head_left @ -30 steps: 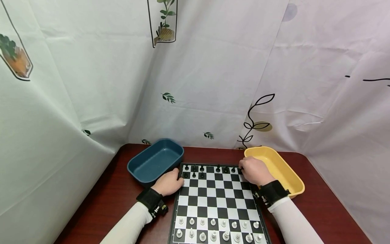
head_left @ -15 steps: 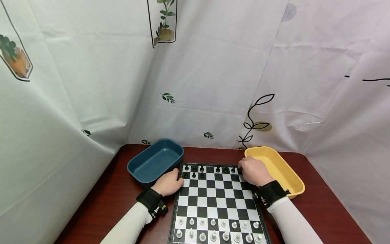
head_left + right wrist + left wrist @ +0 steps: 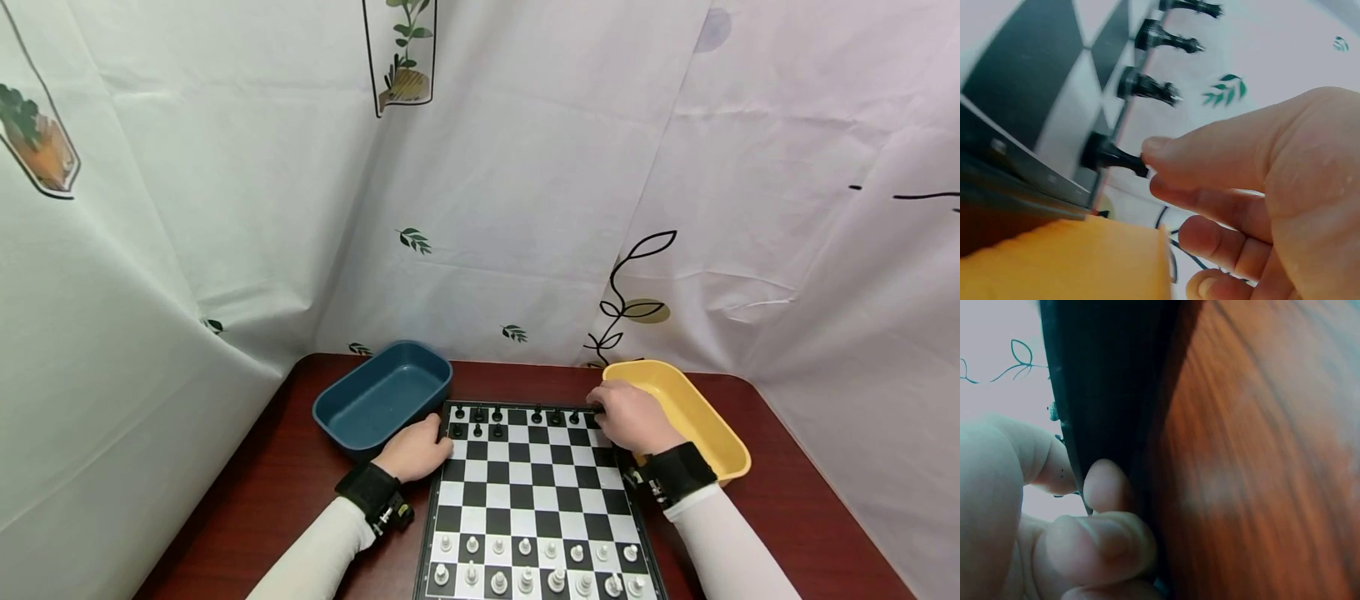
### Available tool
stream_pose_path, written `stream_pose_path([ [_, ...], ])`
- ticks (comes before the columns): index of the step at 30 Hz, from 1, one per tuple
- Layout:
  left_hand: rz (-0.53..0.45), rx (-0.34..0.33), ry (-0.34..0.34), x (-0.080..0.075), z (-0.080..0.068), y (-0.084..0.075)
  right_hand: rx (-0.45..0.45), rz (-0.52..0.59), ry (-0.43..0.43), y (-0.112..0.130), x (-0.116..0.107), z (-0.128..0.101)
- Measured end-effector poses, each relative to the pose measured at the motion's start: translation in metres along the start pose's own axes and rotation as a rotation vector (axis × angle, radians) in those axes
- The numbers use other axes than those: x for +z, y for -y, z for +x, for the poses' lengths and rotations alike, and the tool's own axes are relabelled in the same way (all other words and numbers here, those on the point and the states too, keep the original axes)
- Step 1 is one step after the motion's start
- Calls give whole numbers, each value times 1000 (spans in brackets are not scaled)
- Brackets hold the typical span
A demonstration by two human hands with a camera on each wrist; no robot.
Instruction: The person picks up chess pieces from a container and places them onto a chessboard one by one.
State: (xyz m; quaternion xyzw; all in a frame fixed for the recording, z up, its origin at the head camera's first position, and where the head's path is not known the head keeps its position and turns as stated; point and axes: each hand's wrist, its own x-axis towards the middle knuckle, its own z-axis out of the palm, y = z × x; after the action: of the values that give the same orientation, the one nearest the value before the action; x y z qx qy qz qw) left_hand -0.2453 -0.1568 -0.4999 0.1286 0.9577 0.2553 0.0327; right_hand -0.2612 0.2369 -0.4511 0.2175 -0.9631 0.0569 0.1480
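Right wrist view: my right hand is pinching a black piece at the board's far right corner, beside the yellow tray. My left hand is apparently gripping the board's left edge.

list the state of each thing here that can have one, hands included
folding black-and-white chessboard: open flat on the table
black corner chess piece: upright, pinched at its top
right hand: fingertips pinching that piece
left hand: gripping the chessboard's left edge
dark blue plastic tray: upright, nothing inside
yellow plastic tray: upright, nothing visible inside
white chess pieces: standing in two near rows
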Motion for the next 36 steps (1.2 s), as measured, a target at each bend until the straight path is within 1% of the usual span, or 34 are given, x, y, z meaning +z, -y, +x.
stream_pose_path([
  [6,-4,0,0,-1,-2,-2,25,48,-34,-8,-17,1],
  [9,0,-1,0,-2,-3,-3,31,78,-71,-15,-23,0],
  [13,4,-4,3,-2,-3,-4,36,74,-131,-25,-29,-3],
  [20,13,-3,-7,-2,-2,-3,125,96,-167,-41,-43,-11],
  [23,14,3,-11,-2,-2,-3,155,112,-152,-50,-45,-14],
  [28,4,2,-8,-2,-3,-3,198,125,-98,-61,-46,-17],
  [36,7,11,-11,0,-1,0,228,150,-13,-71,-40,-18],
])
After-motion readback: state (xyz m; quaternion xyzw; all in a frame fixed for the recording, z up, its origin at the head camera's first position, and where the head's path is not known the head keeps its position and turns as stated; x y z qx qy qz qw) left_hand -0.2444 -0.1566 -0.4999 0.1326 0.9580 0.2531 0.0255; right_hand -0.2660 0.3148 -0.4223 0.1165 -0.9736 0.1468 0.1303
